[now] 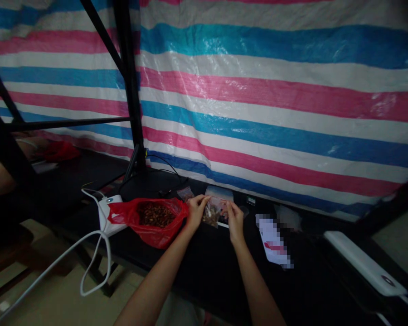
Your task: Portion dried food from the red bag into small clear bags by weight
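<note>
My left hand (195, 210) and my right hand (234, 219) each pinch one side of a small clear plastic bag (212, 212) with brown bits inside, held just above the black table (204, 271). A red plastic bag (149, 219) full of brown pieces lies open right beside my left hand. Behind the small bag sits a stack of clear empty bags (219, 194).
A white power strip (105, 213) with a looping white cable (91, 253) lies left of the red bag. A white paper (274, 242) and a white device (363, 265) lie to the right. A striped tarp (275, 99) backs the table. Black metal posts (129, 81) stand at left.
</note>
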